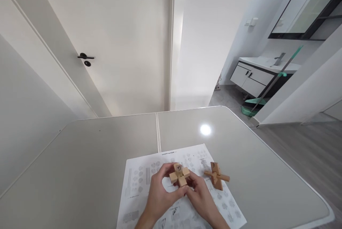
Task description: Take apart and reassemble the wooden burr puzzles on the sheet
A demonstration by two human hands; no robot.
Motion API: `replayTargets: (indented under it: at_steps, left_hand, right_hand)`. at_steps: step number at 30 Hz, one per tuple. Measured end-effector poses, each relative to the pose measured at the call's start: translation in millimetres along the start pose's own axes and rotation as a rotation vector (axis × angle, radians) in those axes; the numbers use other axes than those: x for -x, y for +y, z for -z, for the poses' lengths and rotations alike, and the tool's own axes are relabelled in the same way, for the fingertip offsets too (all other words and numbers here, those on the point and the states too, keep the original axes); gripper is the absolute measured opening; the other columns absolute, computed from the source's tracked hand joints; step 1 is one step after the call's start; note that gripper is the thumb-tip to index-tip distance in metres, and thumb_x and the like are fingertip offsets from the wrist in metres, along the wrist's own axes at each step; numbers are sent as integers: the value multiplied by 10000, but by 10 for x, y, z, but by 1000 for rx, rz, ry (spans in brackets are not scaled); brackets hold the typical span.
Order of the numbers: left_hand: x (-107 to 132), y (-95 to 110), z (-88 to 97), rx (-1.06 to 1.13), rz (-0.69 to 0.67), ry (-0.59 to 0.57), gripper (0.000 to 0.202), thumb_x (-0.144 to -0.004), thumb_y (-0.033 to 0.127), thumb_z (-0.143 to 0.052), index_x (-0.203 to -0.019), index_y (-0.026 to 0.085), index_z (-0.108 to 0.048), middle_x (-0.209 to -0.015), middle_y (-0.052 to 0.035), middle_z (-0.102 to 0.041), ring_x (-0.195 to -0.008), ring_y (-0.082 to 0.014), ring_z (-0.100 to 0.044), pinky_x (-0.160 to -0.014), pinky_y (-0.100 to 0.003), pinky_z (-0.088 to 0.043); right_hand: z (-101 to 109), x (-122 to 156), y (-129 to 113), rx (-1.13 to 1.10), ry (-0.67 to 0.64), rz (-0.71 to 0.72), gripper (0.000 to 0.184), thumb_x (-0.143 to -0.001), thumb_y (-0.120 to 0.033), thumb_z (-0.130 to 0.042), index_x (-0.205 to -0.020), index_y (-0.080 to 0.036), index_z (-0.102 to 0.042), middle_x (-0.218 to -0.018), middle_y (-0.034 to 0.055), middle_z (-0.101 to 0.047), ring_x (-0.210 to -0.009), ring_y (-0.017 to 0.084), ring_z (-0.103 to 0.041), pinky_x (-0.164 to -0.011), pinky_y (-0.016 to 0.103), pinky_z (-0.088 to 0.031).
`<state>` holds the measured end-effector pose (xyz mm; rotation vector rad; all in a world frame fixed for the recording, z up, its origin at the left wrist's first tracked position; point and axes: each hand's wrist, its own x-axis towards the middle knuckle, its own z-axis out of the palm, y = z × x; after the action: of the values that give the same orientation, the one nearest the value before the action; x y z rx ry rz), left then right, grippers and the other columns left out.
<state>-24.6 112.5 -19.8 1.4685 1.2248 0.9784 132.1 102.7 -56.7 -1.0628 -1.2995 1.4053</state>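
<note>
Both my hands hold one wooden burr puzzle, a knot of crossed light-wood bars, just above a printed instruction sheet. My left hand curls round its left side, thumb and fingers pinching it. My right hand grips it from the right and below. A second wooden puzzle, darker and cross-shaped, lies on the sheet just to the right of my right hand, untouched.
The sheet lies on a grey table with a centre seam. Behind the table stands a white door with a black handle. At the right a bathroom opens with a vanity and a green mop.
</note>
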Motion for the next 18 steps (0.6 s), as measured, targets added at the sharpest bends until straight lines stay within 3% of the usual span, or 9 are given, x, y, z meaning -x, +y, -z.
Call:
replayTargets:
  at_steps: [4,7,12,15,18]
  left_hand:
    - [25,77,-89,-10,-24,70,478,-705,236,-814,-1153,249,-647,-1098,-35,-763,-1021,-260,-711,-930,-378,-566]
    - [26,110,-49,34,12,38,428,-743,271,-788,-1148,244,-652,-1086,-41,-764,-1005,-257,-716,-929,-374,-567]
    - [4,137,79,74,27,-71,409,-758,257,-768,-1153,247,-664,-1121,-51,-756,-1034,-268,-705,-961,-373,-546]
    - [11,138,97,68,14,-101,424,-744,235,-777,-1154,245,-668,-1102,-50,-754,-1021,-268,-699,-960,-379,-541]
    - [32,132,86,43,6,-91,417,-744,227,-791,-1143,249,-673,-1086,-37,-752,-990,-249,-696,-943,-368,-539]
  right_hand:
    - [1,43,32,34,101,32,193,-828,-169,-600,-996,-192,-692,-851,37,-709,-782,205,-614,-727,291,-497]
    - [55,32,-36,-37,-11,-9,155,-916,-302,-626,-1007,-195,-689,-789,21,-664,-728,185,-588,-654,272,-492]
    - [161,10,-128,-130,-206,-30,396,-991,-558,-541,-1045,-207,-716,-813,30,-632,-676,163,-560,-620,287,-511]
    - [155,25,-51,-77,-186,-33,411,-959,-582,-587,-1034,-205,-731,-798,37,-643,-709,182,-560,-611,284,-492]
    - [104,53,88,-42,-81,-52,412,-936,-578,-623,-1057,-195,-716,-761,26,-624,-667,173,-530,-586,274,-456]
